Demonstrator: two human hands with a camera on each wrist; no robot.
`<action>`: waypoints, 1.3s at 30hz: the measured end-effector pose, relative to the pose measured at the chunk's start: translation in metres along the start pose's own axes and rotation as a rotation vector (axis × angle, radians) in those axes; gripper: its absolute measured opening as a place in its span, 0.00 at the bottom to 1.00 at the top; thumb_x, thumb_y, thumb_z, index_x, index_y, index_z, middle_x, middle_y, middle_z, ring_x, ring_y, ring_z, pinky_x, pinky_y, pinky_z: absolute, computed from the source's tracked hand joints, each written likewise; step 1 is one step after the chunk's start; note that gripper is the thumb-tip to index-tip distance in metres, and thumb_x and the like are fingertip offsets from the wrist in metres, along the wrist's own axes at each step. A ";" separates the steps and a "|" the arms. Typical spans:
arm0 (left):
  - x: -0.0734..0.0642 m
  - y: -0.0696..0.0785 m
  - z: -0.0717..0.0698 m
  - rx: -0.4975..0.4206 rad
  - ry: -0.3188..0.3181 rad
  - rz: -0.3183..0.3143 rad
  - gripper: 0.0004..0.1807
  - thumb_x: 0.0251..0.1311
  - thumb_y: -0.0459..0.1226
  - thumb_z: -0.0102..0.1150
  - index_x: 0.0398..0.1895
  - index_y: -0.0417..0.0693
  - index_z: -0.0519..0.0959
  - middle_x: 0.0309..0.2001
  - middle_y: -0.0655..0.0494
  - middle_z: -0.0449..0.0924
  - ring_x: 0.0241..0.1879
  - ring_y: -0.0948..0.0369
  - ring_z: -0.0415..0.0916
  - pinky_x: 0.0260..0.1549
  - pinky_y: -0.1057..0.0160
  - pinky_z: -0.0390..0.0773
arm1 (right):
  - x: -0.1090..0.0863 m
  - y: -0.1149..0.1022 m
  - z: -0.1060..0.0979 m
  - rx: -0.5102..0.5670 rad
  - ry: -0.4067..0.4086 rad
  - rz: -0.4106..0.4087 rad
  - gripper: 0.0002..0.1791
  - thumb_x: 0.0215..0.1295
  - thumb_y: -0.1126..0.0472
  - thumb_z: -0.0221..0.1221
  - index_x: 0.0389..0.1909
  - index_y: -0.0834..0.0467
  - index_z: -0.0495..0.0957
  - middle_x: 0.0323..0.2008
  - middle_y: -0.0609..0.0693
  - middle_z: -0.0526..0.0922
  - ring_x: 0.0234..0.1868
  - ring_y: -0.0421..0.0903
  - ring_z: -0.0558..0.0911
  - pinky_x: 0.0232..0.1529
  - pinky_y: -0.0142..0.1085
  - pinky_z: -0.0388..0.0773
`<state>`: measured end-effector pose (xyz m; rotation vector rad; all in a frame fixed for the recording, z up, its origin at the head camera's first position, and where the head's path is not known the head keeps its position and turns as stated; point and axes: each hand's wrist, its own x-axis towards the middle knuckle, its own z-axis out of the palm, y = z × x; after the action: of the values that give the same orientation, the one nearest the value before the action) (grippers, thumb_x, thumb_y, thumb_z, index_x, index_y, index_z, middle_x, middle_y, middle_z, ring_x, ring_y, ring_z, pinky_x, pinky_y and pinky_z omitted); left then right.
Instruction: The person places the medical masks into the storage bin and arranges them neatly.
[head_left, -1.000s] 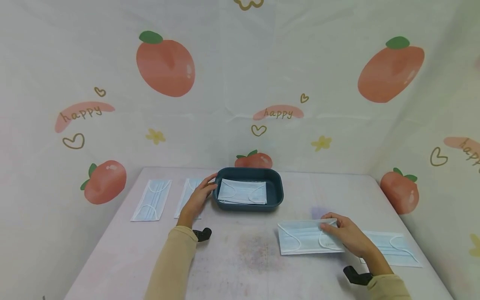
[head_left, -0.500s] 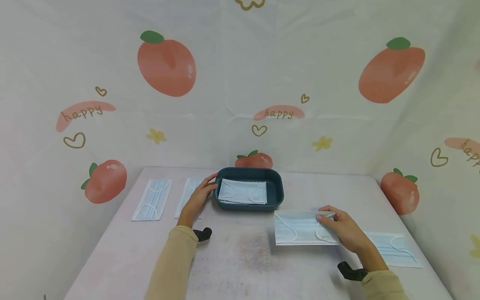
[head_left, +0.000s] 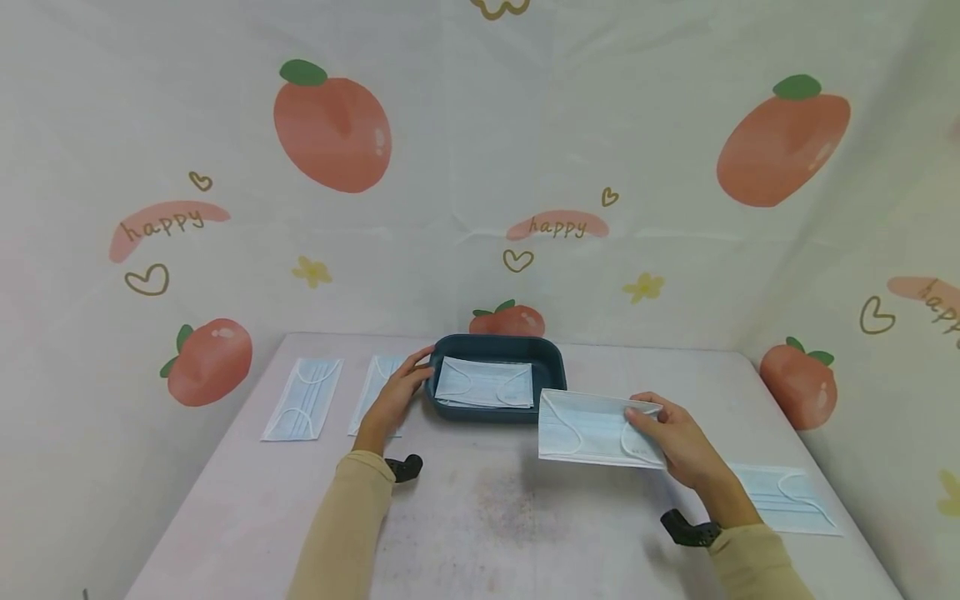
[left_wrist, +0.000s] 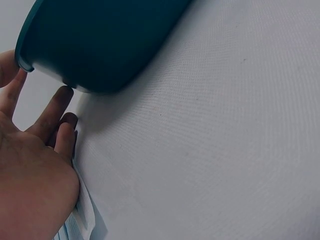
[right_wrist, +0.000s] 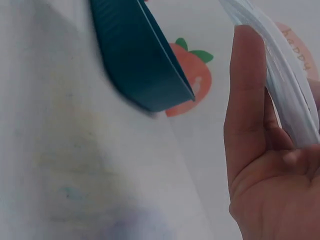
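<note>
My right hand (head_left: 686, 442) pinches a pale blue face mask (head_left: 581, 429) by its right end, thumb in front, raised above the table. The mask's upper left corner overlaps the front right of a dark teal tub (head_left: 480, 416) in the head view. Inside the tub lies a stack of face masks (head_left: 483, 383). At the tub's left side, my left hand (head_left: 390, 404) touches the rim and outer wall with extended fingers. The left wrist view shows those fingertips against the tub (left_wrist: 100, 45). In the right wrist view the held mask (right_wrist: 290, 95) appears nearly edge-on.
One face mask (head_left: 303, 400) lies flat at the far left of the table (head_left: 465, 517). Another mask (head_left: 369, 392) is partly hidden behind my left hand. A third mask (head_left: 787, 500) lies at the right, beyond my right wrist. A printed cloth (head_left: 450, 167) surrounds the table's back and sides.
My right hand has lifted the held mask and carried it left and away from me, closer to the tub. The left hand has stayed at the tub's left side.
</note>
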<state>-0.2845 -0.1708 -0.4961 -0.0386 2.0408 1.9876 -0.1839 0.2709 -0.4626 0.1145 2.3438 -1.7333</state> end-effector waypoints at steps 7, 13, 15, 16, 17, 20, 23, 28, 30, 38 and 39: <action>0.012 -0.016 -0.002 0.017 0.021 0.020 0.28 0.76 0.42 0.49 0.77 0.64 0.62 0.79 0.49 0.60 0.82 0.52 0.49 0.83 0.46 0.41 | 0.004 -0.013 0.004 0.078 -0.014 -0.003 0.30 0.73 0.47 0.60 0.68 0.59 0.67 0.48 0.39 0.80 0.40 0.39 0.83 0.35 0.29 0.83; 0.011 -0.014 -0.002 0.015 0.019 0.015 0.29 0.76 0.41 0.49 0.78 0.63 0.62 0.79 0.49 0.60 0.81 0.51 0.49 0.83 0.46 0.41 | 0.010 -0.023 0.009 0.150 -0.025 -0.034 0.25 0.73 0.49 0.60 0.64 0.57 0.69 0.44 0.38 0.83 0.36 0.38 0.85 0.34 0.29 0.85; 0.011 -0.014 -0.002 0.004 0.018 0.011 0.29 0.76 0.41 0.49 0.78 0.62 0.62 0.79 0.49 0.59 0.81 0.51 0.49 0.83 0.45 0.40 | 0.012 -0.027 0.011 0.167 -0.039 -0.041 0.24 0.74 0.49 0.59 0.63 0.55 0.69 0.44 0.38 0.83 0.36 0.38 0.85 0.34 0.29 0.85; 0.012 -0.014 -0.002 0.002 0.020 0.008 0.29 0.76 0.41 0.49 0.78 0.62 0.62 0.79 0.49 0.59 0.81 0.51 0.49 0.83 0.46 0.40 | 0.013 -0.029 0.011 0.182 -0.048 -0.041 0.23 0.74 0.49 0.59 0.63 0.55 0.69 0.44 0.38 0.83 0.36 0.38 0.85 0.35 0.29 0.85; 0.012 -0.014 -0.003 0.000 0.023 0.007 0.29 0.76 0.41 0.49 0.78 0.62 0.63 0.79 0.49 0.59 0.81 0.51 0.49 0.83 0.46 0.41 | 0.014 -0.032 0.012 0.193 -0.055 -0.041 0.23 0.74 0.49 0.59 0.63 0.54 0.69 0.43 0.39 0.83 0.37 0.38 0.85 0.35 0.29 0.85; 0.015 -0.018 -0.003 0.004 0.033 0.020 0.28 0.76 0.41 0.50 0.77 0.63 0.64 0.78 0.50 0.60 0.81 0.52 0.51 0.83 0.46 0.41 | 0.017 -0.038 0.015 0.223 -0.081 -0.037 0.24 0.74 0.48 0.58 0.64 0.54 0.68 0.46 0.39 0.82 0.40 0.38 0.84 0.38 0.29 0.85; 0.015 -0.019 -0.002 0.013 0.039 0.032 0.28 0.75 0.41 0.50 0.76 0.64 0.64 0.78 0.50 0.62 0.80 0.53 0.52 0.83 0.47 0.43 | 0.020 -0.043 0.016 0.256 -0.107 -0.040 0.27 0.75 0.49 0.57 0.68 0.55 0.65 0.48 0.39 0.81 0.43 0.37 0.84 0.42 0.29 0.86; 0.014 -0.019 -0.001 0.023 0.041 0.036 0.28 0.75 0.42 0.50 0.76 0.64 0.65 0.77 0.50 0.63 0.80 0.53 0.53 0.83 0.47 0.43 | 0.026 -0.046 0.019 0.301 -0.146 -0.054 0.33 0.78 0.50 0.54 0.75 0.62 0.57 0.49 0.39 0.81 0.45 0.37 0.84 0.46 0.30 0.86; 0.014 -0.019 -0.001 0.023 0.041 0.036 0.28 0.75 0.42 0.50 0.76 0.64 0.65 0.77 0.50 0.63 0.80 0.53 0.53 0.83 0.47 0.43 | 0.029 -0.047 0.020 0.327 -0.155 -0.049 0.34 0.78 0.50 0.53 0.75 0.63 0.55 0.48 0.39 0.81 0.44 0.37 0.84 0.46 0.30 0.86; 0.015 -0.019 -0.001 0.022 0.047 0.029 0.28 0.75 0.41 0.50 0.76 0.64 0.65 0.77 0.50 0.64 0.80 0.53 0.53 0.83 0.47 0.44 | 0.040 -0.051 0.027 0.389 -0.189 -0.053 0.33 0.80 0.53 0.51 0.76 0.66 0.53 0.48 0.42 0.81 0.44 0.36 0.85 0.46 0.28 0.86; 0.015 -0.019 -0.001 0.021 0.048 0.028 0.28 0.75 0.41 0.50 0.76 0.64 0.65 0.77 0.50 0.64 0.80 0.53 0.53 0.83 0.47 0.44 | 0.042 -0.052 0.028 0.387 -0.194 -0.053 0.34 0.80 0.53 0.51 0.76 0.66 0.53 0.49 0.42 0.81 0.44 0.36 0.84 0.46 0.28 0.86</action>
<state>-0.2946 -0.1703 -0.5181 -0.0540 2.1032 2.0000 -0.2307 0.2259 -0.4314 -0.0515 1.8725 -2.1002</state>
